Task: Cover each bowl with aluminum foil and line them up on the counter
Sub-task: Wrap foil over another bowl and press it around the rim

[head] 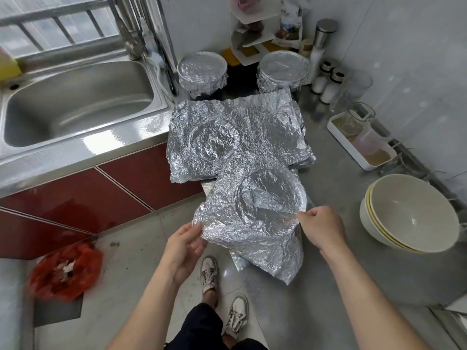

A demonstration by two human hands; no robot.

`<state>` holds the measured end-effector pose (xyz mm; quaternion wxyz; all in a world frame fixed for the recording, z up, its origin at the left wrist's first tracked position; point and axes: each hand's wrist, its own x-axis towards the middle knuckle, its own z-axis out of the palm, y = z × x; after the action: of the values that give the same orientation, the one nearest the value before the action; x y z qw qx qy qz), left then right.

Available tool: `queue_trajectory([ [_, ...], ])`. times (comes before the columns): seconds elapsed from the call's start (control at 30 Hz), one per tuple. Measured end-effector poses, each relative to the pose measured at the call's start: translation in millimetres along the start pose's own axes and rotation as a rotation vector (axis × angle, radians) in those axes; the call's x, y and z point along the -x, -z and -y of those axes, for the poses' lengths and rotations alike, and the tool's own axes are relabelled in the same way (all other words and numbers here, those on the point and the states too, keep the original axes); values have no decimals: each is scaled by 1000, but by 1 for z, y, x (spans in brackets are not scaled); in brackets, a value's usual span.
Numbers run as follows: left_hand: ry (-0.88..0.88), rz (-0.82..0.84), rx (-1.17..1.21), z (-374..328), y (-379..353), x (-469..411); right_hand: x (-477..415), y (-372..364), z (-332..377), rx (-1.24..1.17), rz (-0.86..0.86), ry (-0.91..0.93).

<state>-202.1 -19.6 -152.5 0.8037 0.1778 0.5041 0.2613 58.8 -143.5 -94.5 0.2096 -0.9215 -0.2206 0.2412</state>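
Crumpled silver aluminium foil sheet [255, 223], bearing a round bowl imprint: held over the steel counter [328, 286] edge. Left hand [185, 245] pinches its left edge; right hand [321, 227] pinches its right edge. Larger creased foil pile [235, 132] behind. Two foil-covered bowls [202, 72] [283, 69] at rear. Stacked cream bowls [409, 213], uncovered, at right.

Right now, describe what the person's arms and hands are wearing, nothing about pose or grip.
Both are bare. The left hand and right hand carry no gloves, and no rings show. The left forearm and right forearm have no sleeves down to the picture's lower edge, and neither wrist shows a watch or band.
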Motion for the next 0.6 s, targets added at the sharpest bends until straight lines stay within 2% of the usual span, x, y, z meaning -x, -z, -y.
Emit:
queue_trajectory([
  [0.1,20,72,40,-3,-4,2,-1,1,-1,31,3,2],
  [0.3,-85,-72,35,-9,-8,4,-1,0,-1,61,4,19],
  [0.47,-108,-65,91,-11,-5,7,-3,2,-1,78,-4,34],
  [0.6,-118,-92,25,-12,-1,8,-4,3,1,59,-3,32],
])
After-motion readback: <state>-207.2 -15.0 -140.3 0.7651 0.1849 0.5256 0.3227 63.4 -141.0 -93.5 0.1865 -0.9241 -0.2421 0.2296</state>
